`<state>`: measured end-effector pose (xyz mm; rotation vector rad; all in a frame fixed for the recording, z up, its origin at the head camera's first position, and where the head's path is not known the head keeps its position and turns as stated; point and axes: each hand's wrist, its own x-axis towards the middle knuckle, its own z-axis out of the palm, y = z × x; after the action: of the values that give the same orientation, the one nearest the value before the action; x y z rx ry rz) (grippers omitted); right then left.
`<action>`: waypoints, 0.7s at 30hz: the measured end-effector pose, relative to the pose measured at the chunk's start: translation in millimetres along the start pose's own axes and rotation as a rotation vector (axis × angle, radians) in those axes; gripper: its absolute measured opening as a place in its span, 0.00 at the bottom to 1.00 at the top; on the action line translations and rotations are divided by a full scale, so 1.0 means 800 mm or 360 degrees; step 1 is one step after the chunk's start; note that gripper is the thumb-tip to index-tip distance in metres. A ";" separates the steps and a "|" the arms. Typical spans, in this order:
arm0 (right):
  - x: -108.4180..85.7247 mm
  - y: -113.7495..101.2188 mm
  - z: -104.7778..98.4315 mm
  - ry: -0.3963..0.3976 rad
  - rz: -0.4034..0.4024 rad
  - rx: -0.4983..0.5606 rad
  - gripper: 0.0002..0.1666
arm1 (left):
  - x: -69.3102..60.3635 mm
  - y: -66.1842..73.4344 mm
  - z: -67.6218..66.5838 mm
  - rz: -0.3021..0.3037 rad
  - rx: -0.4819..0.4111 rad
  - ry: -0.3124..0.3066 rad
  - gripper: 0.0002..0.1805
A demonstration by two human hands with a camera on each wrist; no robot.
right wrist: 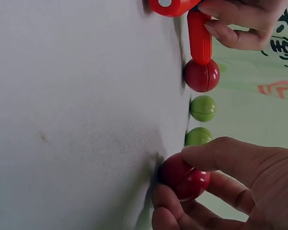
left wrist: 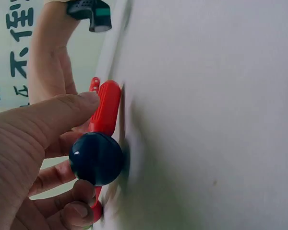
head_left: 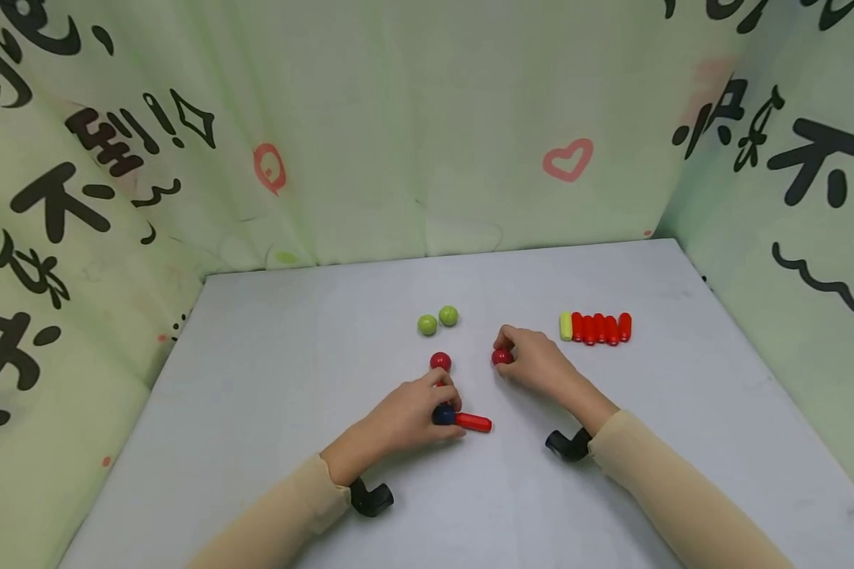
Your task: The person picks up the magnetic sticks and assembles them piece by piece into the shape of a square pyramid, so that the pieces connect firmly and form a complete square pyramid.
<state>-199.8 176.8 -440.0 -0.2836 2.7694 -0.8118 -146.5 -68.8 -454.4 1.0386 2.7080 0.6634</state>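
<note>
Below the frame's centre, my left hand (head_left: 407,412) grips a navy ball (head_left: 444,414) touching a ridged red rod (head_left: 475,422); right of centre, my right hand (head_left: 541,362) pinches a red ball (head_left: 501,356).

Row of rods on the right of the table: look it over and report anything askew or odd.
The lower ends of the red rods sit slightly unevenly, so the row looks a little ragged. The yellow-green rod at its left end breaks the colour. No damage shows.
</note>
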 end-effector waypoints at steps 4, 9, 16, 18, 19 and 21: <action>-0.012 -0.001 0.001 -0.0047 -0.0017 0.0023 0.15 | -0.004 -0.003 -0.004 -0.0037 0.0074 0.0027 0.15; -0.023 -0.002 0.005 -0.0056 -0.0035 0.0062 0.17 | -0.006 -0.014 -0.007 0.0022 0.0146 0.0027 0.13; -0.033 -0.001 0.011 -0.0067 -0.0076 0.0109 0.18 | -0.006 -0.021 -0.011 0.0125 0.0139 -0.0040 0.13; -0.035 -0.001 0.013 -0.0069 -0.0090 0.0120 0.19 | -0.006 -0.021 -0.011 0.0133 0.0128 -0.0035 0.12; -0.036 -0.001 0.014 -0.0072 -0.0101 0.0125 0.19 | -0.007 -0.021 -0.011 0.0133 0.0118 -0.0031 0.12; -0.039 -0.002 0.016 -0.0080 -0.0122 0.0139 0.19 | -0.007 -0.020 -0.011 0.0128 0.0104 -0.0022 0.12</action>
<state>-166.4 177.1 -444.4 -0.3908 2.6825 -0.9281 -154.5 -86.4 -454.1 1.1688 2.7049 0.5819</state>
